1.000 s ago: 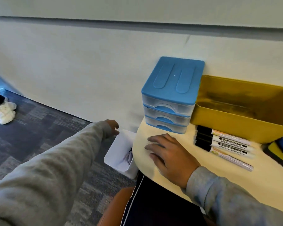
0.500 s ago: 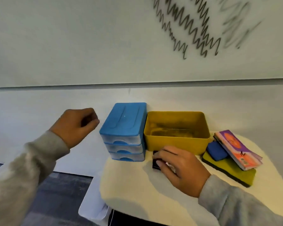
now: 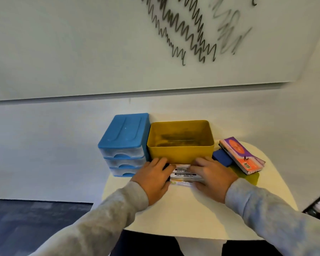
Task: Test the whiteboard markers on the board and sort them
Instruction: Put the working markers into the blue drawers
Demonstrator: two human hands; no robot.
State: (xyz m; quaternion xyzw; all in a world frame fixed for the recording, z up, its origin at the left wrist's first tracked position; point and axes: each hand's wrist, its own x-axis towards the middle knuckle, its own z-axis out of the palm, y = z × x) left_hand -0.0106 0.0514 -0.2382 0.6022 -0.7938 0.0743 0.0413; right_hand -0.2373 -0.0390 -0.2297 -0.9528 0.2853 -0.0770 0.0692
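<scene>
White-barrelled markers (image 3: 183, 174) lie in a short row on the pale table (image 3: 201, 215), just in front of the yellow bin (image 3: 180, 154). Their long axes run left to right, parallel to the bin's front wall. The left hand (image 3: 152, 179) covers the capped ends on one side and the right hand (image 3: 210, 179) covers the other ends, so the row sits between the two grips, touching both. Fingers on each hand look bent over the marker ends, but whether either grip has actually closed on a marker I cannot tell; the fingertips are hidden. Neither hand is clearly nearer. Since the markers lie crosswise to the forearms, I'd judge that one could be lifted from either end. Black squiggles (image 3: 185, 32) mark the whiteboard (image 3: 72, 48) above. A blue drawer unit (image 3: 123, 143) stands just left of the bin.
</scene>
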